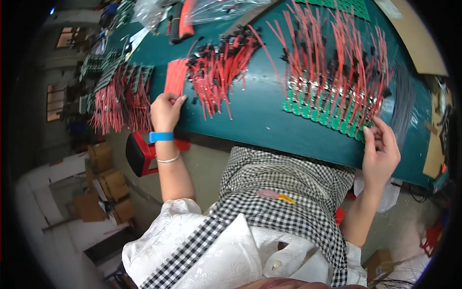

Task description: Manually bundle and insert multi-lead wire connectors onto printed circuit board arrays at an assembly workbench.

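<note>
My left hand (166, 111), with a blue band at its wrist, is closed at the near end of a neat bundle of red wires (176, 76). Its thumb and fingertips pinch there. On the right, my right hand (382, 153) has its fingers curled, thumb and index finger at the near right corner of a panel of round green circuit boards (321, 116). Rows of red wires (340, 53) with some black ones stand up from these boards. A loose pile of red wires with black ends (221, 65) lies between the hands, nearer the left.
Wired green boards (122, 82) are stacked at the table's left edge. Grey-black wires (403, 98) lie right of the panel. Red and black tubing (183, 23) and clear plastic bags (224, 8) lie at the back. A red stool (144, 154) and cardboard boxes (113, 185) stand below.
</note>
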Tool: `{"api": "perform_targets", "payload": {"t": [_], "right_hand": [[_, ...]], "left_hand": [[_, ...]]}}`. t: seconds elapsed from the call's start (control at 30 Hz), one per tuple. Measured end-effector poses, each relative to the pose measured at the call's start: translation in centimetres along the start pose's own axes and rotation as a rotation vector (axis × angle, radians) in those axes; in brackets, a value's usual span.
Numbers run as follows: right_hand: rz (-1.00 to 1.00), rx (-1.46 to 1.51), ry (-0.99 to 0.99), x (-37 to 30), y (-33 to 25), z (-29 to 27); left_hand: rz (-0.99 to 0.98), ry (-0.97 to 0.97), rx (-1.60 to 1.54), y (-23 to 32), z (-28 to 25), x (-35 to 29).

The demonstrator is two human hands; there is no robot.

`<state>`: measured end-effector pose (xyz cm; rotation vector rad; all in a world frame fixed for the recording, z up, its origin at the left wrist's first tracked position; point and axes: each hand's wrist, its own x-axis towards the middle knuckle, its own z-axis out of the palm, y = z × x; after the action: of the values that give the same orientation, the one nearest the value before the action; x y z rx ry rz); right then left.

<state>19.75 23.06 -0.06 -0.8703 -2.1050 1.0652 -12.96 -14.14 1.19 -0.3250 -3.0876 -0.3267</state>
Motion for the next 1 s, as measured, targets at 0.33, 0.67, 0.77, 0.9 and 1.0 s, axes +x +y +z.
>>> {"api": "perform_targets", "payload": {"t": [0.33,0.67,0.77,0.9,1.0], "right_hand": [[0.144,0.119,0.068,0.5,2.0,-3.4],[0.180,-0.649,0.092,3.9,5.5,-8.1],[0.398,-0.412,0.104,4.3,5.2,-7.9],[0.395,-0.262,0.129,4.5,7.1,-8.5],[0.451,0.071,0.123,4.6,7.9,-9.0]], "left_hand": [[0.015,0.055,0.065,-2.2,-0.1,0.9],[0.054,0.019,0.031,-5.8,-1.0,2.1],[0.063,0.071,0.022,-4.3,-2.1,1.8],[0.062,0.140,-0.431,-2.6,-3.3,0.9],[0.144,0.216,-0.808,6.1,-4.0,-3.2]]}}
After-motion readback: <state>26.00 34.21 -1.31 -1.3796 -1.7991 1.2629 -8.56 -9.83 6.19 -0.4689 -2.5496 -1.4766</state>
